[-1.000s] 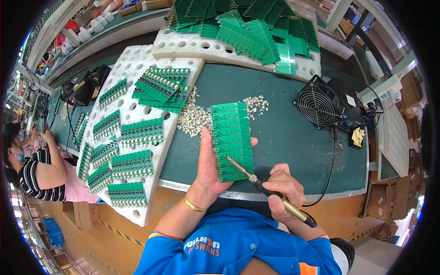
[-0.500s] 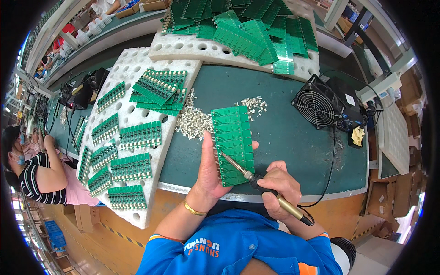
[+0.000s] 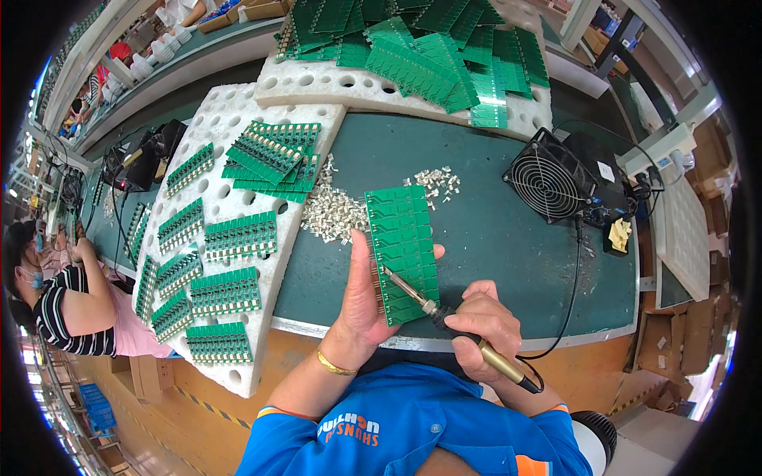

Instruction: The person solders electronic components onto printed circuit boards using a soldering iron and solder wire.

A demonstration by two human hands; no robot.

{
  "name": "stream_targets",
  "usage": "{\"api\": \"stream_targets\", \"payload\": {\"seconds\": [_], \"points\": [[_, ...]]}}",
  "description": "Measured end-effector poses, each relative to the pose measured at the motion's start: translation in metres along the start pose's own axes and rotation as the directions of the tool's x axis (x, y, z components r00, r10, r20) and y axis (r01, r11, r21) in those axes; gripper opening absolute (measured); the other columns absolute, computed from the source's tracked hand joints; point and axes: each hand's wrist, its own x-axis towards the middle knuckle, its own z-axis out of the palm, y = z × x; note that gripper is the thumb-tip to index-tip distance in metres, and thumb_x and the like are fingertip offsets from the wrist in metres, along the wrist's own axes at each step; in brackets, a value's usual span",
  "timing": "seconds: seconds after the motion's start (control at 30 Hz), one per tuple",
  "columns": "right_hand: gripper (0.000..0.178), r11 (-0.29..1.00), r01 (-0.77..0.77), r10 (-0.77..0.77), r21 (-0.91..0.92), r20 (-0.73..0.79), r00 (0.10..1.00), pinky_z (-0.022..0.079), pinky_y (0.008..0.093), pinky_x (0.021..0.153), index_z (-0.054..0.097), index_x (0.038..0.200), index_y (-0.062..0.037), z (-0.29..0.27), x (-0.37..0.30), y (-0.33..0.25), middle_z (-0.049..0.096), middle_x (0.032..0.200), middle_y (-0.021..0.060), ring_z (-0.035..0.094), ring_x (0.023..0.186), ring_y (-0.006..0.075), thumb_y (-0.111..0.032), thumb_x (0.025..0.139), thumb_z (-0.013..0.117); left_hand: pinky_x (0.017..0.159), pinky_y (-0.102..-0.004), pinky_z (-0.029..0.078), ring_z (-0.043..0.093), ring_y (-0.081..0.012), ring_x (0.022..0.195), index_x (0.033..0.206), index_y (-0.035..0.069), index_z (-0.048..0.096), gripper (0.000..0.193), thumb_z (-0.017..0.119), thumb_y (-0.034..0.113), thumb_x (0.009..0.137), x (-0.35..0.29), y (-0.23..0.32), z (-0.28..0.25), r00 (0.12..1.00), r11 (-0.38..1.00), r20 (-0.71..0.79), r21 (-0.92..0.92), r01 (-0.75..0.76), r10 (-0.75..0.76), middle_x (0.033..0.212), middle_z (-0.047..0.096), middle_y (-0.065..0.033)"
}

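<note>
My left hand point(image 3: 362, 297) is closed on a long green circuit board point(image 3: 401, 238), thumb along its left edge and fingertips showing at the right. A row of pins sticks out along the board's left side. In my right hand point(image 3: 484, 329) is a soldering iron point(image 3: 502, 362), its metal tip resting on or just over the board's left edge. Beyond the board lies a heap of small pale connectors point(image 3: 333, 210), with a smaller pile point(image 3: 435, 182) to its right.
To the left, a white perforated foam sheet point(image 3: 226, 193) carries several populated boards point(image 3: 240, 235). Another foam block point(image 3: 317, 86) at the back holds stacked green boards point(image 3: 429, 67). A black fan point(image 3: 548, 176) stands at right beside the iron's cable point(image 3: 573, 293). A co-worker point(image 3: 75, 305) sits far left.
The board, both hands and the iron are almost where they were. The iron's tip stays at the board's left edge, and the whole view has shifted very slightly.
</note>
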Motion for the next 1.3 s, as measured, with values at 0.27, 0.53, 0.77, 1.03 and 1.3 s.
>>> {"api": "stream_targets", "payload": {"seconds": [0.27,0.53,0.77,1.03,1.3], "points": [[0.024,0.999,0.029,-0.027,-0.043,0.033,0.999,0.045,0.0396,0.072,0.065,0.097,-0.0076,-0.003,0.001,-0.002,0.061,0.071,0.0021,0.057,0.060,0.0172,-0.008,0.074,0.071,0.081,-0.0341,0.056,0.062,-0.0183,0.103,0.136,0.011,0.046,0.078,0.033,0.072,0.089,-0.003,-0.001,0.003,0.999,0.996,-0.046,0.081,-0.021,0.025,0.122,0.060,-0.0144],[0.022,0.993,0.050,-0.047,-0.105,0.029,0.998,0.045,0.0401,0.072,0.064,0.097,-0.0067,-0.011,0.002,-0.006,0.060,0.070,0.0030,0.056,0.059,0.0173,-0.010,0.076,0.070,0.083,-0.0349,0.056,0.062,-0.0189,0.103,0.137,0.011,0.044,0.079,0.033,0.072,0.089,-0.003,0.000,0.003,0.997,0.994,-0.067,0.104,-0.028,0.035,0.122,0.059,-0.0153],[0.022,0.986,0.045,-0.058,-0.160,-0.076,0.995,0.043,0.0398,0.072,0.061,0.097,-0.0050,-0.033,-0.007,-0.011,0.057,0.068,0.0047,0.053,0.058,0.0163,-0.026,0.090,0.063,0.083,-0.0366,0.055,0.062,-0.0233,0.104,0.131,0.010,0.052,0.081,0.033,0.075,0.087,0.002,0.003,-0.007,0.999,0.997,0.026,-0.072,0.039,-0.037,0.117,0.062,-0.0174],[0.023,0.992,0.011,-0.028,-0.128,-0.138,0.990,0.042,0.0412,0.075,0.059,0.102,-0.0063,-0.036,-0.013,-0.011,0.056,0.071,0.0054,0.051,0.059,0.0160,-0.027,0.092,0.060,0.081,-0.0369,0.056,0.064,-0.0251,0.102,0.131,0.012,0.053,0.078,0.033,0.074,0.088,0.001,0.003,-0.003,0.997,0.983,0.026,-0.167,0.072,-0.068,0.114,0.064,-0.0173],[0.019,0.993,0.000,-0.018,-0.115,-0.158,0.987,0.042,0.0420,0.077,0.059,0.102,-0.0048,-0.045,-0.014,-0.009,0.055,0.072,0.0060,0.051,0.062,0.0162,-0.019,0.089,0.059,0.080,-0.0375,0.057,0.065,-0.0264,0.101,0.134,0.012,0.050,0.073,0.034,0.069,0.091,0.009,-0.002,0.002,0.995,0.984,0.005,-0.153,0.097,-0.097,0.116,0.063,-0.0187]]}}
